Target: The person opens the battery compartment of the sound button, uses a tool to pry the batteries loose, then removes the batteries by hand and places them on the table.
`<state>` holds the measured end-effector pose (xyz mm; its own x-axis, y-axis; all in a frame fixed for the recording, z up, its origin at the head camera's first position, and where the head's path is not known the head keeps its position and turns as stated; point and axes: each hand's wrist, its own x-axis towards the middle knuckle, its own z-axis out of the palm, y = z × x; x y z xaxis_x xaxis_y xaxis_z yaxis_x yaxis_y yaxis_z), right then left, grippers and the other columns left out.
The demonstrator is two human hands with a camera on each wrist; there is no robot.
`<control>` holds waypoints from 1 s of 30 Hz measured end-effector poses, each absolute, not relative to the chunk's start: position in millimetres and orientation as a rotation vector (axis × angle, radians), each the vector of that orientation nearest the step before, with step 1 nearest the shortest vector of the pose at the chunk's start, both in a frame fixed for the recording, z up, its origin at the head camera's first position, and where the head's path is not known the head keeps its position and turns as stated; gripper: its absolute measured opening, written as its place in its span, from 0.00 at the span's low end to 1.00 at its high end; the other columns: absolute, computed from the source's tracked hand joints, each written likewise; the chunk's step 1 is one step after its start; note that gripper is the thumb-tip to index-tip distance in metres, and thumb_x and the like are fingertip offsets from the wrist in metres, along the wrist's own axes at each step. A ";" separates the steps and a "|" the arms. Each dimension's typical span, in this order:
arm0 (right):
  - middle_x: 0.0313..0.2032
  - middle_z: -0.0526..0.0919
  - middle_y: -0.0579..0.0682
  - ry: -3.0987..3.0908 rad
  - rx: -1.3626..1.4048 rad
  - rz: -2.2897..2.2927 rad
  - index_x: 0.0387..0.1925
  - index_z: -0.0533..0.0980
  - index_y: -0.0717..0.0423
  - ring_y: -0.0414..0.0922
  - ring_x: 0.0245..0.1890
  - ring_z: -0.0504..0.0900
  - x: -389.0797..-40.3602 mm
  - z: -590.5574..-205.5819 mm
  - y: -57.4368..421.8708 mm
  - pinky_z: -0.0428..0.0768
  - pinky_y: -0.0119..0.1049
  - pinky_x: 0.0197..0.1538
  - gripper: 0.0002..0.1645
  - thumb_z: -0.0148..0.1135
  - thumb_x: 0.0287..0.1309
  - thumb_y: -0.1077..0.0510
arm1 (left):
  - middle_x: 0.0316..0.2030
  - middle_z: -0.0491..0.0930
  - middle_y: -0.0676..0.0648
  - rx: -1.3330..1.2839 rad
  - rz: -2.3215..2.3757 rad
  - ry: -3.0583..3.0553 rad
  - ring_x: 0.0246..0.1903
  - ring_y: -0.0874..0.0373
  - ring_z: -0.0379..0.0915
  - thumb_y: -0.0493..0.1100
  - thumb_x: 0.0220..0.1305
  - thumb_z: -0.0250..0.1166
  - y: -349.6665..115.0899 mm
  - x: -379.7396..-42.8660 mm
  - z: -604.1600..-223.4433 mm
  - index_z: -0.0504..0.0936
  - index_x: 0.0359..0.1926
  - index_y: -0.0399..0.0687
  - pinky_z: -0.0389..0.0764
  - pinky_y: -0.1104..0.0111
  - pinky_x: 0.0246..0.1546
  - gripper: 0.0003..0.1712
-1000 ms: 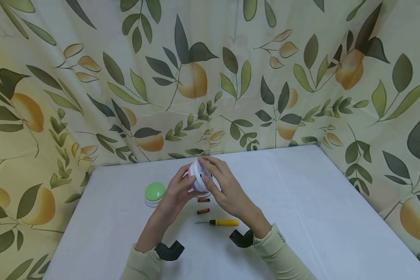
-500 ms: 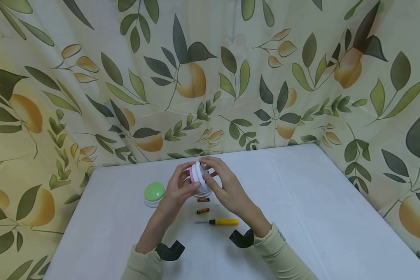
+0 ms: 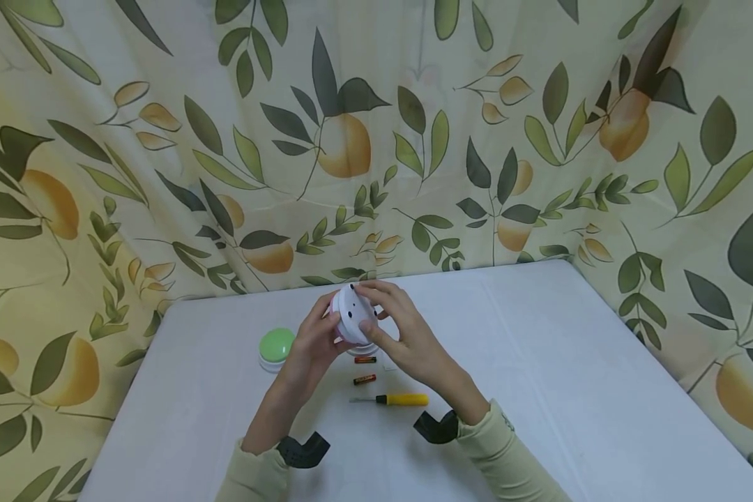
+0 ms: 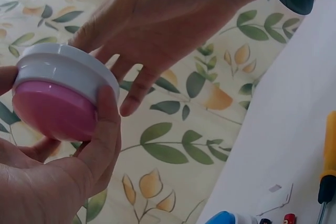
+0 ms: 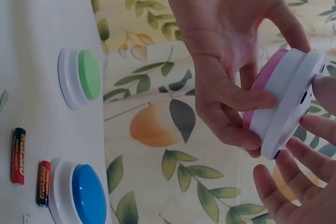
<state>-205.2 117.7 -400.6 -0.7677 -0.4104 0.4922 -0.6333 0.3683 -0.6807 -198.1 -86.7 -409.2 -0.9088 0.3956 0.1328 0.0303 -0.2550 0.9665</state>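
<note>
Holding pink-and-white button [image 4: 58,95] tilted: left fingers [image 4: 108,124] curled (right fingers [image 5: 319,128] on base [image 3: 357,321]).

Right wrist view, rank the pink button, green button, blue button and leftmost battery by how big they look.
1. Pink button
2. Blue button
3. Green button
4. Leftmost battery
The first may simply be nearer the camera.

Curtained tabletop work area, room type not determinable: fruit-and-leaf print curtain [image 3: 408,230] fills upper frame; white surface [image 3: 514,341], lower centre, carries screwdriver [image 3: 406,399].
</note>
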 end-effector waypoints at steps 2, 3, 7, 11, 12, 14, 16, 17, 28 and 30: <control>0.74 0.67 0.50 -2.373 0.936 1.350 0.74 0.69 0.45 0.51 0.71 0.68 -205.0 -400.0 117.9 0.83 0.52 0.60 0.32 0.63 0.72 0.55 | 0.73 0.57 0.44 0.532 2.263 1.735 0.68 0.47 0.63 0.49 0.78 0.42 -86.7 -198.1 -408.4 0.54 0.78 0.50 0.77 0.58 0.66 0.31; 0.74 0.68 0.50 -2.363 0.936 1.349 0.74 0.69 0.46 0.51 0.71 0.68 -204.8 -399.6 118.1 0.83 0.53 0.60 0.32 0.64 0.72 0.56 | 0.74 0.57 0.44 0.540 2.264 1.728 0.68 0.47 0.63 0.49 0.78 0.42 -86.7 -198.3 -408.1 0.54 0.78 0.50 0.77 0.58 0.66 0.31; 0.73 0.69 0.50 -2.340 0.922 1.340 0.73 0.70 0.46 0.51 0.71 0.69 -203.8 -399.0 118.0 0.84 0.51 0.59 0.31 0.65 0.71 0.57 | 0.74 0.55 0.43 0.561 2.260 1.712 0.68 0.47 0.62 0.48 0.78 0.41 -86.6 -198.0 -407.0 0.53 0.78 0.50 0.77 0.60 0.66 0.31; 0.71 0.71 0.50 -2.311 0.900 1.328 0.70 0.72 0.47 0.49 0.65 0.74 -202.8 -398.6 117.2 0.85 0.45 0.57 0.28 0.65 0.71 0.58 | 0.76 0.54 0.41 0.558 2.242 1.726 0.69 0.46 0.61 0.47 0.76 0.43 -86.3 -197.1 -407.2 0.52 0.78 0.50 0.77 0.61 0.65 0.33; 0.71 0.72 0.51 -2.303 0.895 1.332 0.69 0.73 0.48 0.48 0.62 0.75 -202.6 -398.3 117.0 0.85 0.44 0.57 0.27 0.65 0.71 0.58 | 0.77 0.54 0.40 0.556 2.233 1.737 0.70 0.45 0.60 0.47 0.76 0.44 -86.1 -196.8 -407.3 0.52 0.78 0.50 0.77 0.60 0.66 0.33; 0.69 0.73 0.52 -2.287 0.884 1.350 0.68 0.73 0.49 0.47 0.57 0.77 -202.7 -397.9 116.8 0.85 0.43 0.56 0.26 0.65 0.71 0.58 | 0.78 0.53 0.40 0.556 2.213 1.765 0.72 0.44 0.58 0.46 0.75 0.46 -85.9 -196.0 -407.6 0.52 0.78 0.51 0.75 0.58 0.69 0.34; 0.68 0.74 0.53 -2.274 0.865 1.386 0.66 0.74 0.50 0.46 0.54 0.77 -203.2 -397.9 116.8 0.85 0.41 0.55 0.24 0.64 0.71 0.59 | 0.79 0.53 0.41 0.555 2.195 1.793 0.74 0.44 0.57 0.46 0.73 0.48 -85.4 -195.9 -408.4 0.53 0.78 0.52 0.73 0.54 0.71 0.35; 0.67 0.75 0.53 -2.274 0.850 1.406 0.66 0.74 0.50 0.46 0.54 0.77 -203.5 -397.7 116.8 0.85 0.40 0.55 0.24 0.64 0.71 0.59 | 0.79 0.54 0.42 0.556 2.187 1.807 0.74 0.44 0.56 0.46 0.73 0.49 -85.2 -195.7 -408.8 0.53 0.78 0.53 0.72 0.52 0.72 0.35; 0.59 0.79 0.53 -2.376 0.595 1.832 0.63 0.74 0.53 0.51 0.57 0.77 -205.9 -397.9 119.9 0.83 0.42 0.60 0.20 0.60 0.76 0.53 | 0.73 0.61 0.44 0.747 2.150 1.942 0.73 0.42 0.61 0.33 0.63 0.69 -83.8 -191.1 -408.9 0.59 0.73 0.46 0.79 0.61 0.67 0.42; 0.61 0.78 0.54 -2.369 0.568 1.940 0.63 0.74 0.53 0.52 0.59 0.77 -206.9 -396.4 121.3 0.83 0.45 0.62 0.20 0.58 0.76 0.52 | 0.73 0.61 0.43 0.773 2.132 1.992 0.73 0.41 0.61 0.33 0.61 0.72 -82.2 -190.3 -406.7 0.61 0.72 0.46 0.80 0.60 0.67 0.43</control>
